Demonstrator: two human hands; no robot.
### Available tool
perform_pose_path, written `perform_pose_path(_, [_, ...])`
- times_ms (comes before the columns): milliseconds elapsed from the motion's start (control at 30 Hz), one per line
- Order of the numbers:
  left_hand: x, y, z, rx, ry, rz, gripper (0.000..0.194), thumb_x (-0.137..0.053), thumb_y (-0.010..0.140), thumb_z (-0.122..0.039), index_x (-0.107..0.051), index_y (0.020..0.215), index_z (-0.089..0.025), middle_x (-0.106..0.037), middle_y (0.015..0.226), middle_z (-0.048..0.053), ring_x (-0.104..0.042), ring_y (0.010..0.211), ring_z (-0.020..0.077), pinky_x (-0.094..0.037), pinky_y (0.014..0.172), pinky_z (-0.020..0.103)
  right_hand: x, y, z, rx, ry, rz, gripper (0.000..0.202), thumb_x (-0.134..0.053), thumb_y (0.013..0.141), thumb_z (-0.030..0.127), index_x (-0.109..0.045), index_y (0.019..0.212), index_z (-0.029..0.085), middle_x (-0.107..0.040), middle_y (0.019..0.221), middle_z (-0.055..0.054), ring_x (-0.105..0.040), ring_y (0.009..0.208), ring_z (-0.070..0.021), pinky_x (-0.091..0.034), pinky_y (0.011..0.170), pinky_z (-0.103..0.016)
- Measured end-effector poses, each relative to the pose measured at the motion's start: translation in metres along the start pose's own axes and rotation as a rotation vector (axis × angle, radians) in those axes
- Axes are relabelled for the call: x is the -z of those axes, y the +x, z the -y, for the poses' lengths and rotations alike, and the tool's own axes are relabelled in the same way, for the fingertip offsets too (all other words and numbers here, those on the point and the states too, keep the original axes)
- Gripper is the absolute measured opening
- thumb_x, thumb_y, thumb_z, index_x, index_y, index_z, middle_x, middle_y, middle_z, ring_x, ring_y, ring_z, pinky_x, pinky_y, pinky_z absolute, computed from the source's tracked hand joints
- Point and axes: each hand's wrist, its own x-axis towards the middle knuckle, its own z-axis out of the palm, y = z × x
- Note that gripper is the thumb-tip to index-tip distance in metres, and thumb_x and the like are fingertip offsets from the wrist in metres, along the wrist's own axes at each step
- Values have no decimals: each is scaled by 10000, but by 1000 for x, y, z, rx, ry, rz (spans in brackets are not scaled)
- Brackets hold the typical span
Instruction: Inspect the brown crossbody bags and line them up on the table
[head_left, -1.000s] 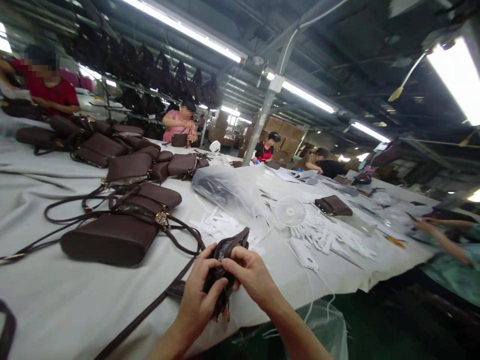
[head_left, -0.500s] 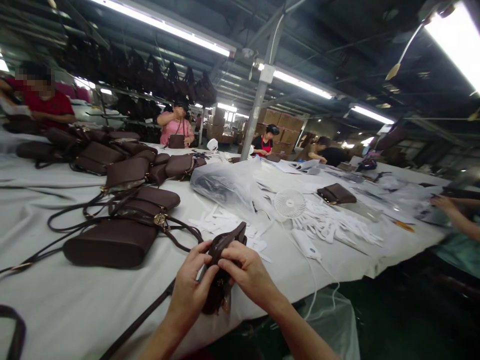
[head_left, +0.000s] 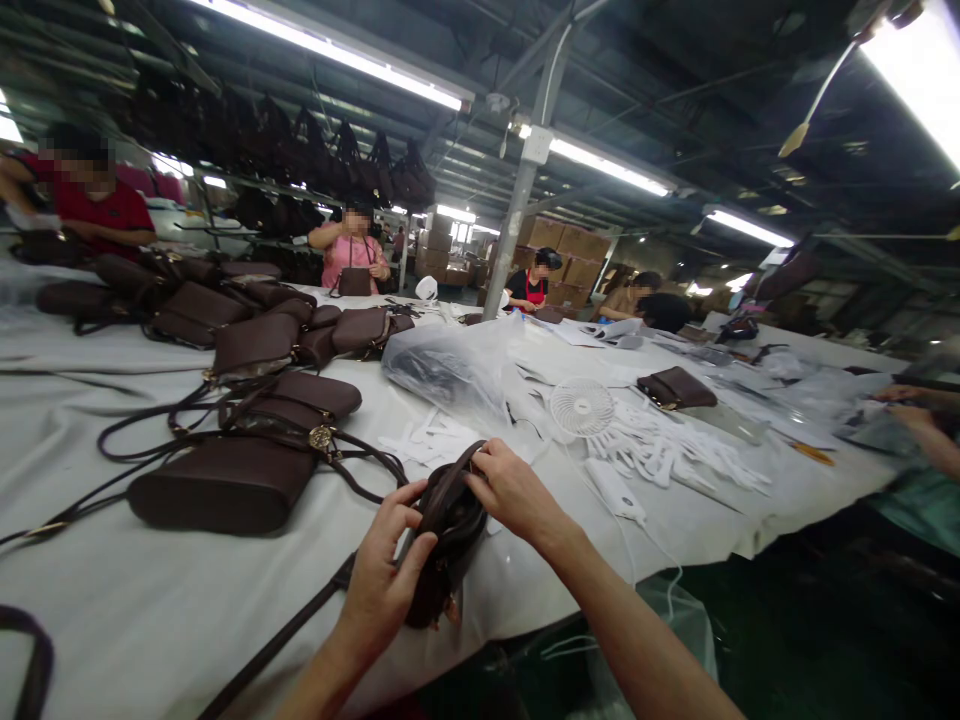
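Surface: table (head_left: 150, 610) covered in wrinkled white cloth; places are given from the white fan (head_left: 582, 407).
Held piece: dark brown bag (head_left: 439, 560), held upright and slightly tilted at the near table edge, nearer than the fan and to its left.
Left hand (head_left: 386, 560): partly curled, thumb and fingers closed on the bag's left side.
Right hand (head_left: 517, 490): thumb and fingertips pinched together on the upper rim; other fingers bent.
Left of fan: large brown bag (head_left: 221, 485) laid down with looped straps; a bag pile (head_left: 255, 345) heaped farther off.
Beside fan: white strips (head_left: 652, 450) scattered; clear plastic (head_left: 450, 370) crumpled to the left.
Right of fan, slightly beyond: flat brown bag (head_left: 677, 388).
Beyond fan: small bag (head_left: 355, 282) held by a person in pink (head_left: 337, 255); metal post (head_left: 517, 220); cartons (head_left: 570, 255) stacked.
Far left: dark bags (head_left: 300, 150) hung in a row.
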Motion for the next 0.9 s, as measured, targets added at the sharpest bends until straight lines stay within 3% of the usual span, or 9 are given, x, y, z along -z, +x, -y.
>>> perform_pose_path(167, [5, 5, -1, -134, 47, 36, 69, -479, 913, -202, -537, 875, -208, -573, 1331, 132, -536, 1231, 257, -457, 1010, 434, 12, 4, -13, 141, 17, 118, 294, -417, 853, -9, -639, 905, 176, -610, 922, -45, -576, 805, -137, -444, 745, -238])
perform_pose_path(333, [25, 39, -9, -313, 154, 316, 61, -526, 835, -158, -541, 809, -211, -648, 1230, 92, -468, 1293, 300, -379, 1080, 515, 12, 7, -22, 186, 135, 3, 247, -434, 866, 57, -651, 822, 166, -618, 816, -35, -569, 770, -148, -447, 724, -258])
perform_pose_path(467, [30, 60, -15, -372, 221, 475, 83, -524, 812, -155, -565, 858, -211, -676, 1094, 73, -494, 1255, 303, -356, 1098, 525, 6, 11, -23, -5, 407, -82, 200, -478, 815, 107, -662, 788, 179, -618, 708, 4, -580, 659, -132, -466, 656, -256])
perform_pose_path(633, [16, 58, -13, -381, 226, 431, 90, -456, 876, -185, -544, 891, -198, -640, 903, 70, -567, 1121, 259, -407, 1078, 459, -4, 20, -31, -283, 875, -34, 57, -544, 724, 204, -586, 753, 177, -610, 620, 42, -583, 525, -109, -462, 494, -217])
perform_pose_path(700, [13, 58, -12, -377, 220, 429, 118, -520, 877, -264, -558, 964, -195, -645, 937, 74, -572, 1108, 268, -392, 1089, 476, -4, 22, -31, -341, 1019, 9, 86, -587, 681, 234, -554, 734, 175, -617, 600, 48, -574, 486, -95, -470, 471, -207])
perform_pose_path(800, [18, 61, -14, -411, 185, 478, 313, -630, 816, -353, -589, 1089, -206, -659, 999, 73, -588, 1086, 273, -361, 1115, 487, 4, 16, -18, -373, 1127, 48, 176, -650, 645, 269, -541, 743, 172, -612, 575, 57, -571, 462, -85, -481, 443, -195])
perform_pose_path(900, [32, 67, -18, -471, 168, 557, 232, -594, 829, -331, -643, 1032, -230, -671, 966, 61, -612, 1059, 259, -334, 1139, 478, 16, 3, 2, -388, 1178, 73, 213, -692, 651, 298, -556, 748, 166, -615, 585, 52, -598, 482, -88, -494, 438, -184])
